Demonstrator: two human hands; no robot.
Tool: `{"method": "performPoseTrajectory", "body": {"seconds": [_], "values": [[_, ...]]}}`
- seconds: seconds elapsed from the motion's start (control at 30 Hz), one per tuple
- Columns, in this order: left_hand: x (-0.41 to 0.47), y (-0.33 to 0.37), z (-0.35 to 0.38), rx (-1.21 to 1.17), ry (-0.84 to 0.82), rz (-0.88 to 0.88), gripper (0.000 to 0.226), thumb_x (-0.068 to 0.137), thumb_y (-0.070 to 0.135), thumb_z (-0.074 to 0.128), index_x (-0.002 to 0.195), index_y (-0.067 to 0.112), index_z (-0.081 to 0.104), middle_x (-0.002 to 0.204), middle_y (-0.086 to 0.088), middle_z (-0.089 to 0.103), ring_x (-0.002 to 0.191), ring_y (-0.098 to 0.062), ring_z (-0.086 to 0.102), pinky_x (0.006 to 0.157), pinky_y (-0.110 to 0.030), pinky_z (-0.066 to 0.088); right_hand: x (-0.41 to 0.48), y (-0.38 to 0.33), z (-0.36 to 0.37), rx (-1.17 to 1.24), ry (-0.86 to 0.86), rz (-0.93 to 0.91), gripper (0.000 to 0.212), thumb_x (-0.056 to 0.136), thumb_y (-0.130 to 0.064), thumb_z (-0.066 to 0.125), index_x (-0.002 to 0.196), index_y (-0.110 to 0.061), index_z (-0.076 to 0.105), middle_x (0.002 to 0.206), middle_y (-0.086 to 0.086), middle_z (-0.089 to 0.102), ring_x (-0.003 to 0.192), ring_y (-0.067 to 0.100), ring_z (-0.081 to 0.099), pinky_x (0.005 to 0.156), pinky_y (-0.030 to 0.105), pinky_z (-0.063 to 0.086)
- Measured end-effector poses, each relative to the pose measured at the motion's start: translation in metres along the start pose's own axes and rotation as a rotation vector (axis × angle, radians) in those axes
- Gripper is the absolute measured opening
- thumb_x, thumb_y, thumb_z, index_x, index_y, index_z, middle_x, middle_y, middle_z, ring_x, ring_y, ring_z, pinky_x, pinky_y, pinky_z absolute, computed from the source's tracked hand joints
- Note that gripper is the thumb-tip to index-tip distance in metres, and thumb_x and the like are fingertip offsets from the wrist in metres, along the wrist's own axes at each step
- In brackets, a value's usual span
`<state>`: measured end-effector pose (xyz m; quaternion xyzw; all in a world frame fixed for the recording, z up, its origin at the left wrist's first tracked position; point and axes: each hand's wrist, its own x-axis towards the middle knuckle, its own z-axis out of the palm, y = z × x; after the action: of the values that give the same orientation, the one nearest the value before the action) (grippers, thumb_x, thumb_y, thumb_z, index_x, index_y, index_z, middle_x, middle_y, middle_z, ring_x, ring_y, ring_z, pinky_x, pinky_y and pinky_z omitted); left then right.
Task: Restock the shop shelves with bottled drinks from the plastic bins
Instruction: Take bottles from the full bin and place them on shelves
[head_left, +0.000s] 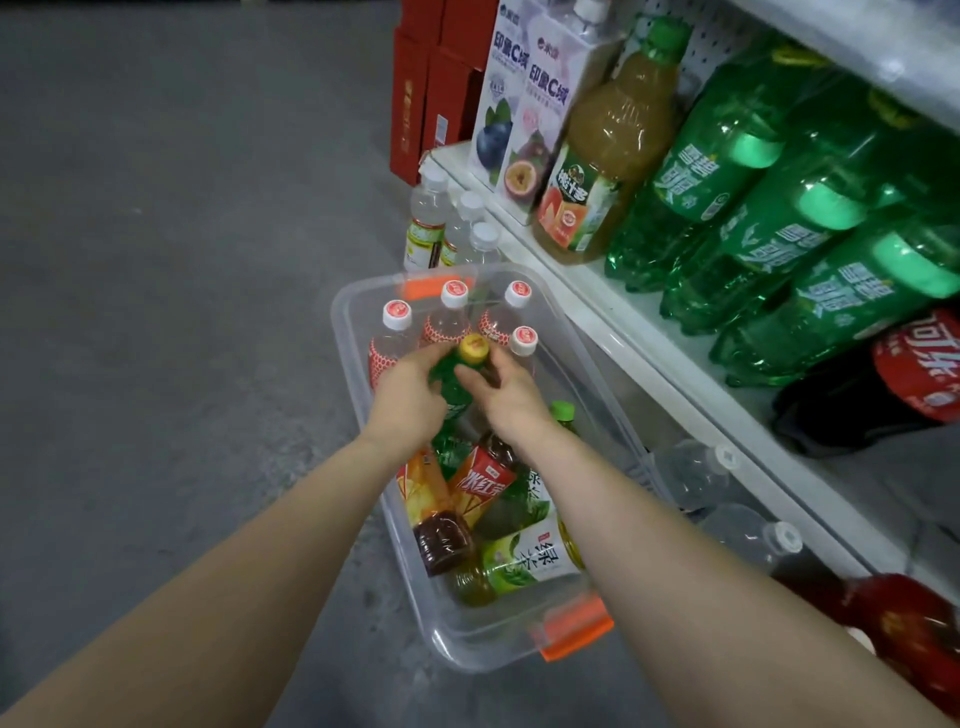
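Note:
A clear plastic bin (524, 649) with orange latches stands on the floor beside the shelf. Over it, my left hand (408, 397) and my right hand (506, 392) both grip a small green bottle (451, 387) with a yellow cap, held upright between them. Several clear bottles with white-and-red caps (397, 332) stand at the bin's far end. Tea bottles with red, orange and green labels (485, 506) lie jumbled at its near end. The white shelf (639, 332) to the right carries large drink bottles.
On the shelf stand big green soda bottles (769, 228), a juice bottle (608, 150), two purple-white cartons (524, 98) and a cola bottle (904, 374). Three clear bottles (452, 228) stand beyond the bin. Red boxes (431, 83) are stacked behind. Grey floor lies left.

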<state>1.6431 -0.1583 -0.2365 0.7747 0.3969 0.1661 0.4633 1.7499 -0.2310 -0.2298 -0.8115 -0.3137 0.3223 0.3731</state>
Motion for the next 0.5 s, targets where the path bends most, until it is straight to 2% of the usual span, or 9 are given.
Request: {"method": "performPoseTrajectory", "body": {"seconds": [0.27,0.33,0.4,0.47,0.5], "values": [[-0.006,0.002,0.000,0.009,-0.119,0.046,0.058,0.090,-0.008,0.058,0.140,0.019,0.053,0.140,-0.004,0.056,0.128,-0.024,0.053,0.108,-0.034,0.043,-0.024,0.011,-0.018,0.009,0.090,-0.053,0.035,0.095,-0.035,0.065,0.129,-0.033,0.060,0.125,-0.003,0.066,0.118,0.021,0.059,0.105,0.049,0.047],[-0.007,0.002,-0.001,-0.017,-0.196,0.048,0.067,0.087,-0.007,0.063,0.146,0.021,0.046,0.143,-0.003,0.053,0.130,-0.021,0.050,0.108,-0.035,0.043,-0.031,0.006,-0.031,0.061,0.093,-0.061,0.032,0.094,-0.036,0.066,0.125,-0.032,0.062,0.123,-0.003,0.066,0.117,0.019,0.061,0.104,0.048,0.049],[-0.010,0.003,-0.001,-0.045,-0.270,0.046,0.079,0.084,-0.003,0.070,0.150,0.025,0.038,0.145,-0.001,0.051,0.134,-0.019,0.047,0.108,-0.043,0.045,-0.037,0.000,-0.047,0.120,0.103,-0.073,0.030,0.094,-0.040,0.067,0.122,-0.032,0.063,0.123,-0.002,0.067,0.116,0.017,0.061,0.103,0.044,0.050],[-0.017,0.007,0.002,-0.024,-0.299,0.053,0.088,0.080,0.003,0.076,0.152,0.027,0.032,0.147,-0.001,0.048,0.136,-0.019,0.045,0.110,-0.044,0.043,-0.044,-0.005,-0.065,0.216,0.140,-0.055,0.027,0.091,-0.047,0.067,0.116,-0.037,0.064,0.122,-0.004,0.067,0.114,0.016,0.063,0.100,0.044,0.053],[-0.022,0.011,0.004,-0.005,-0.297,0.062,0.092,0.079,0.006,0.078,0.153,0.028,0.029,0.149,0.000,0.046,0.137,-0.018,0.043,0.112,-0.043,0.041,-0.049,-0.007,-0.074,0.299,0.166,-0.038,0.021,0.093,-0.043,0.067,0.112,-0.037,0.064,0.118,-0.005,0.068,0.111,0.015,0.065,0.097,0.043,0.055]]}}
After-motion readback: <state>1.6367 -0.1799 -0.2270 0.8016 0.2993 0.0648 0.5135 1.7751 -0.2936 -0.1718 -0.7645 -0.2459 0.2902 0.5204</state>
